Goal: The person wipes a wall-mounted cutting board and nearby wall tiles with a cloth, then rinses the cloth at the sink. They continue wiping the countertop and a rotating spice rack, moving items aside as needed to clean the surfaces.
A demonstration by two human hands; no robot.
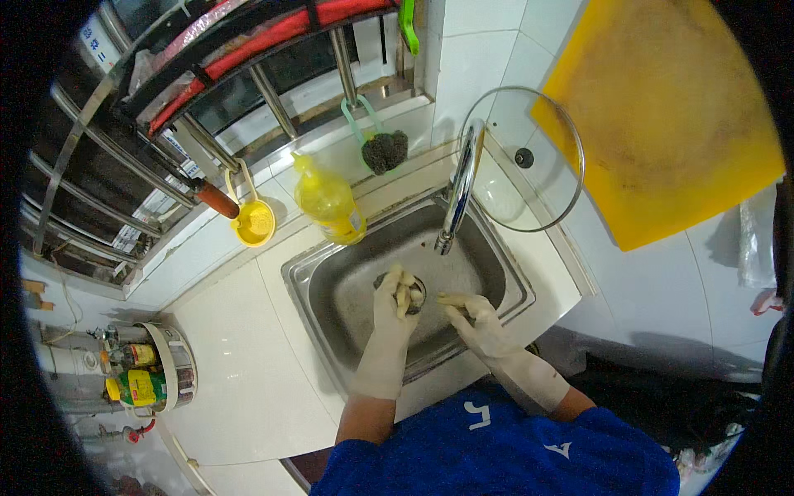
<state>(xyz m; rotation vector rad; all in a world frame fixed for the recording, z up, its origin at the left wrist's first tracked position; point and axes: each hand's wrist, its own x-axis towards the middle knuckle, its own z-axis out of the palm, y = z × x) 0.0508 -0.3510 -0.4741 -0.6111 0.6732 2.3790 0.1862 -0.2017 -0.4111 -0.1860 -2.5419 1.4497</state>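
Observation:
Both my hands wear long cream rubber gloves. My left hand (400, 291) is low in the stainless steel sink (347, 291), fingers curled over a round dark-rimmed thing (423, 296) that may be the drain or its strainer. A small dark patch shows at its left side; whether the fingers hold anything is hidden. To the right, my right hand (474, 319) hovers over the sink's near right part, fingers stretched out, with nothing visible in it. The chrome faucet (459, 192) reaches over the basin from the back corner, and no water stream is visible.
A yellow bottle (329, 204) stands behind the sink. Scouring pads (384, 152) and a yellow strainer (253, 223) hang by the window bars. A glass lid (527, 155) and yellow cutting board (664, 124) lean right. A bottle rack (180, 372) sits left of the white counter (248, 372).

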